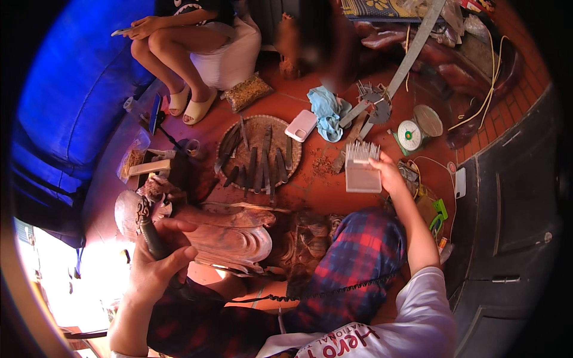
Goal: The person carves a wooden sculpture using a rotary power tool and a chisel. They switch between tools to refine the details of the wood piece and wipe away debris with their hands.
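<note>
My left hand (158, 262) is closed around a dark rotary-tool handpiece (154, 241), held upright above the left end of a carving. A black coiled cord (334, 292) runs from near that hand across my lap. My right hand (388, 172) grips a clear plastic case of thin metal bits (363, 173) by its right side; the bits stand in a row along its top. Between my hands lies a reddish carved wood sculpture (239, 235) with flowing folds, partly hidden by my knee in plaid trousers (370, 244).
A round woven tray (230, 185) holds several dark carving tools. Around it are a white phone (302, 126), a blue cloth (327, 113), a dial scale (409, 135) and a long metal bar (412, 53). Another person (179, 48) sits at the far left. Dark cabinet doors (513, 209) stand right.
</note>
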Action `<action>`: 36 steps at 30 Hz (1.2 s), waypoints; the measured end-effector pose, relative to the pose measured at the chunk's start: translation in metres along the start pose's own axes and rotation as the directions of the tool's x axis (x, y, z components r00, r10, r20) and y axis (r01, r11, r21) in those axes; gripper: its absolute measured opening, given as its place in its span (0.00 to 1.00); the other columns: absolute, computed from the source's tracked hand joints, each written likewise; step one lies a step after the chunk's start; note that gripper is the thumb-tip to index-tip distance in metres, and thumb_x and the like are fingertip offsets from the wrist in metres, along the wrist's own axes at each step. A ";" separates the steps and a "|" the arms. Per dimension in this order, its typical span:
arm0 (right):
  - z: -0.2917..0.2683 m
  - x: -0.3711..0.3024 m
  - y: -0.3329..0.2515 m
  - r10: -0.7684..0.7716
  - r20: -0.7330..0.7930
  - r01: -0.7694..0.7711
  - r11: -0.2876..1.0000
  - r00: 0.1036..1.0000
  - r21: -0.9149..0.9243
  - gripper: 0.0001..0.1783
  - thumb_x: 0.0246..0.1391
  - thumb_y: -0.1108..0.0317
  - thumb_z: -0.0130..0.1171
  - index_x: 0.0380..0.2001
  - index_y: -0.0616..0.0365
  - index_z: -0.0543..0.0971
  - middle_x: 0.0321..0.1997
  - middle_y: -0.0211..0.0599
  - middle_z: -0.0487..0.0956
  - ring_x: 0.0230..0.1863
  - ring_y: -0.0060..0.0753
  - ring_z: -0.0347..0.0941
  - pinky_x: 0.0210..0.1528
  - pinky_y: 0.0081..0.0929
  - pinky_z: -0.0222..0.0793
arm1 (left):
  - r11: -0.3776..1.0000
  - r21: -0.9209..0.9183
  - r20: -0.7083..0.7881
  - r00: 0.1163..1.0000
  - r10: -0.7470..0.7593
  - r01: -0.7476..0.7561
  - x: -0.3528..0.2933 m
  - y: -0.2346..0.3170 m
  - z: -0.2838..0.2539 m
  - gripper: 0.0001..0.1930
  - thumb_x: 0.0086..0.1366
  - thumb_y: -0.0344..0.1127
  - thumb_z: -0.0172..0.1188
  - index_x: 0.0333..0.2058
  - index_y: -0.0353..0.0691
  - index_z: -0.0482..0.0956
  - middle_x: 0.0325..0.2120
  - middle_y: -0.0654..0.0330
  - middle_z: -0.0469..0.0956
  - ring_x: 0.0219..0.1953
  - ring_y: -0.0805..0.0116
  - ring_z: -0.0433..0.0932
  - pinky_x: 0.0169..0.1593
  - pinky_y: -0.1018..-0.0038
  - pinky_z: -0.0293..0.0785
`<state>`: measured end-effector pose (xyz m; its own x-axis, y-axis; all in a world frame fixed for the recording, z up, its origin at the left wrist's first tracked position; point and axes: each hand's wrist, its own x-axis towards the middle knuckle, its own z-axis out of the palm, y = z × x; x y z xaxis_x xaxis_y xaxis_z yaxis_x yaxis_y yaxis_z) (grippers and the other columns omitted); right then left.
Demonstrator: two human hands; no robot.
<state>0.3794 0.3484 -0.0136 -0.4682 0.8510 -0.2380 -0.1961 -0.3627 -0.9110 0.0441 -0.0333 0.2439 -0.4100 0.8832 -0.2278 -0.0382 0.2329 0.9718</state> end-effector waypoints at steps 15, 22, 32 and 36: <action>-0.106 0.019 0.156 0.173 -0.203 -0.192 0.979 0.964 -0.073 0.15 0.52 0.78 0.58 0.45 0.61 0.75 0.38 0.34 0.80 0.35 0.26 0.77 0.37 0.24 0.73 | 0.995 0.090 -0.022 0.999 -0.046 0.047 0.027 -0.005 0.021 0.18 0.54 0.28 0.68 0.41 0.32 0.73 0.18 0.64 0.73 0.13 0.80 0.67 0.17 0.84 0.62; -0.103 0.018 0.173 -0.092 -0.461 -0.346 0.538 0.883 -0.769 0.22 0.36 0.59 0.73 0.33 0.60 0.78 0.27 0.40 0.81 0.32 0.32 0.79 0.34 0.30 0.71 | 0.990 0.102 -0.088 0.992 -0.092 0.101 0.041 -0.014 0.024 0.18 0.53 0.29 0.68 0.41 0.32 0.72 0.17 0.64 0.72 0.13 0.79 0.67 0.16 0.84 0.62; -0.055 0.002 0.120 -0.170 -0.336 -0.343 -0.011 0.926 -0.939 0.20 0.44 0.59 0.67 0.33 0.63 0.75 0.30 0.56 0.80 0.37 0.55 0.78 0.40 0.45 0.73 | 0.978 0.150 -0.066 0.988 -0.139 0.147 0.049 -0.013 0.036 0.20 0.52 0.31 0.69 0.41 0.32 0.72 0.17 0.64 0.71 0.13 0.79 0.66 0.16 0.84 0.61; -0.076 0.016 0.117 -0.259 -0.147 -0.102 0.180 0.955 -0.978 0.10 0.44 0.66 0.64 0.28 0.60 0.78 0.27 0.49 0.80 0.34 0.50 0.79 0.36 0.41 0.74 | 0.975 0.143 -0.075 0.984 -0.161 0.170 0.052 -0.014 0.039 0.21 0.52 0.32 0.70 0.41 0.32 0.71 0.17 0.64 0.71 0.13 0.79 0.66 0.16 0.84 0.62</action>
<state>0.4142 0.3482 -0.1496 -0.2696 0.9621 -0.0404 0.8553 0.2200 -0.4692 0.0588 0.0250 0.2159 -0.4657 0.8013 -0.3755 0.0233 0.4353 0.9000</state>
